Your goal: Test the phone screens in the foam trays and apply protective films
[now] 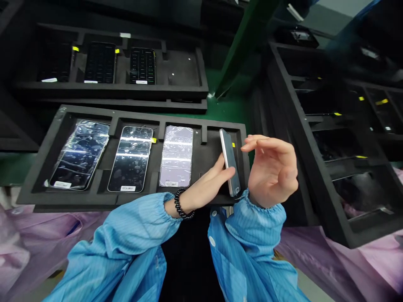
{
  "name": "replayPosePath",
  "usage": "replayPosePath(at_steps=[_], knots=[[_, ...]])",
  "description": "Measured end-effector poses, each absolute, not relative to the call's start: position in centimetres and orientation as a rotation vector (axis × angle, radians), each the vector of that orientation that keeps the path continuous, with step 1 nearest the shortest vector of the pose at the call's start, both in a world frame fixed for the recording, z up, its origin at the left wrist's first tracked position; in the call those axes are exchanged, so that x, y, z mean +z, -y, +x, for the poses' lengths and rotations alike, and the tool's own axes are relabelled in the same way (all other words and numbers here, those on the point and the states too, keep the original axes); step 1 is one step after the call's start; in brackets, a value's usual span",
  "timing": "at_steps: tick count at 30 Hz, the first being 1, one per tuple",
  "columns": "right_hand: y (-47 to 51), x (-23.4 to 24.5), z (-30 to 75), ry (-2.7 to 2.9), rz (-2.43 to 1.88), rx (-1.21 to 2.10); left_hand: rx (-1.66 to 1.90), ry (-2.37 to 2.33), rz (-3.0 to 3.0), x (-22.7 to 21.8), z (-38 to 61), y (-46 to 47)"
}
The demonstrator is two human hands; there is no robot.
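Note:
My left hand, with a black coiled band at the wrist, grips a smartphone by its lower part. The phone is tilted on its edge over the rightmost compartment of a black foam tray. To its right, my right hand is raised, palm showing and fingers bent but apart, holding nothing. Left of the phone lie a pale lilac phone, a dark phone with a yellow tab, and a phone in wrinkled clear film, each in its own compartment.
Behind stands another foam tray with several dark phones, stacked on one more. At right, a long foam tray holds dark phones with yellow tabs. A green post rises beyond. Pink cloth shows on both sides.

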State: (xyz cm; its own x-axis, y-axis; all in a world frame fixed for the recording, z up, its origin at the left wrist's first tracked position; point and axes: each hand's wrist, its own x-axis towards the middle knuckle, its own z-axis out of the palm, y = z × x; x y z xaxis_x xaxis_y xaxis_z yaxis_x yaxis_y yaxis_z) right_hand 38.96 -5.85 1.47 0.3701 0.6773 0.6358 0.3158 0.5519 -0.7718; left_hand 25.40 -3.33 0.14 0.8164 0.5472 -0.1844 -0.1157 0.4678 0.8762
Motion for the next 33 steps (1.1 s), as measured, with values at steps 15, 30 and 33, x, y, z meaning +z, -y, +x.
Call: replayPosePath(at_steps=[15,30,33], knots=[[7.2,1.2,38.6,1.298,-1.063,0.381,0.575,-0.988,2.057,1.5,19.7,3.9],[8.5,0.0,38.5,1.201,-1.196,0.468,0.783,-1.186,1.164,-1.4,18.1,3.0],[8.6,-0.1,38.2,1.193,-1.195,0.474,0.924,-1.08,0.734,-1.0,19.1,2.3]])
